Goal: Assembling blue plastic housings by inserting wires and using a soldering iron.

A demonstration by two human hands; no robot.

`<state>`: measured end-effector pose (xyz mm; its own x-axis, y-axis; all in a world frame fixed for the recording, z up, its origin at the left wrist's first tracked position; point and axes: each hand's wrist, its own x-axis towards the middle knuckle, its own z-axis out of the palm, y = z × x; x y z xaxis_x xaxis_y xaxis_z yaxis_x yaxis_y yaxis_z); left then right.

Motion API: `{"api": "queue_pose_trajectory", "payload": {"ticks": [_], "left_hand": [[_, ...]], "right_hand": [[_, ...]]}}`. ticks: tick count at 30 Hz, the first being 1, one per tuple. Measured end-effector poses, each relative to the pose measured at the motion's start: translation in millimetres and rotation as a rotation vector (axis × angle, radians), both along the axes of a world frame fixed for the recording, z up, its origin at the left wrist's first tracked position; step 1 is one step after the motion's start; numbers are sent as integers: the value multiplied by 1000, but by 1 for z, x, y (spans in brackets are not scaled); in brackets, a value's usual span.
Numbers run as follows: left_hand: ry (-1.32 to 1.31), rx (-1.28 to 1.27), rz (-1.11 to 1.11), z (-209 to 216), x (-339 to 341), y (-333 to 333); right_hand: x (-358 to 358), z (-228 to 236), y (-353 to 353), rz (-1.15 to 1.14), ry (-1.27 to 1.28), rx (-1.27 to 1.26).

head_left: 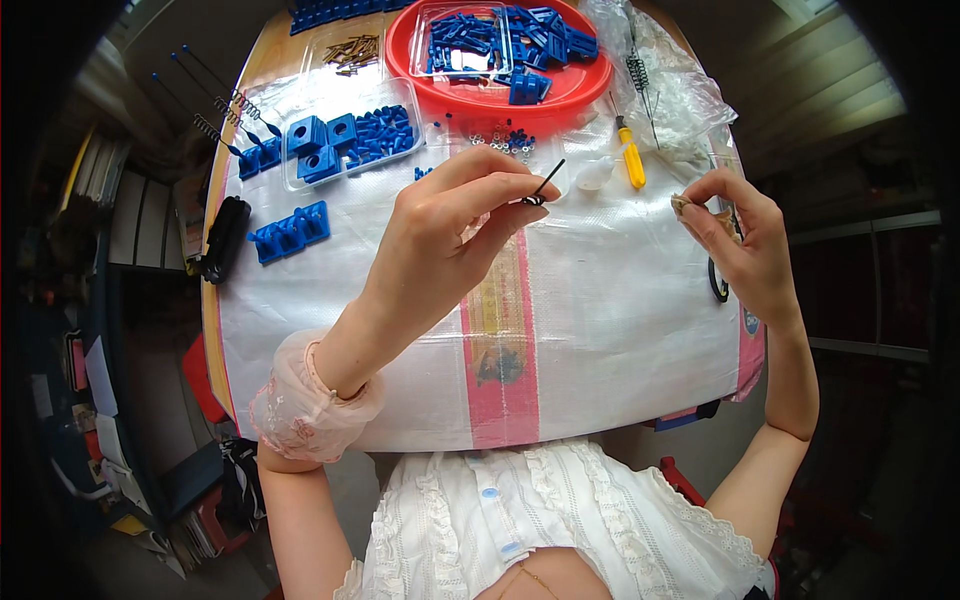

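Note:
My left hand is raised over the middle of the table, thumb and fingers pinched on a small black coil spring whose straight wire end points up and away. Over the table's right side, my right hand is closed on a crumpled beige cloth, partly hidden by the fingers. Just below this hand shows a black loop, perhaps a scissors handle. Between the hands and farther off lies a yellow-handled screwdriver. Small white and blue rings are scattered beyond my left hand.
At the back, a red basin holds blue plastic parts. A clear tray carries blue blocks and small pegs. Brass-coloured pins lie nearby. On the left are a blue clip strip, a black case and upright springs. Plastic bags crowd the back right.

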<state>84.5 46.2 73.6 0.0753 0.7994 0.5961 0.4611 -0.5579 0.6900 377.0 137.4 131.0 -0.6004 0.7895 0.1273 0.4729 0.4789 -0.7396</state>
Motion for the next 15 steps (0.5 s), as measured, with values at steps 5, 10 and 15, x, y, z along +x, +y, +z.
{"api": "queue_pose_trajectory", "payload": {"ticks": [5, 10, 15], "left_hand": [[-14, 8, 23, 1, -4, -1], [-16, -15, 14, 4, -4, 0], [-48, 15, 15, -4, -7, 2]], "right_hand": [[-26, -20, -12, 12, 171, -157], [-69, -79, -22, 50, 128, -316], [-96, -108, -24, 80, 203, -263]]}}
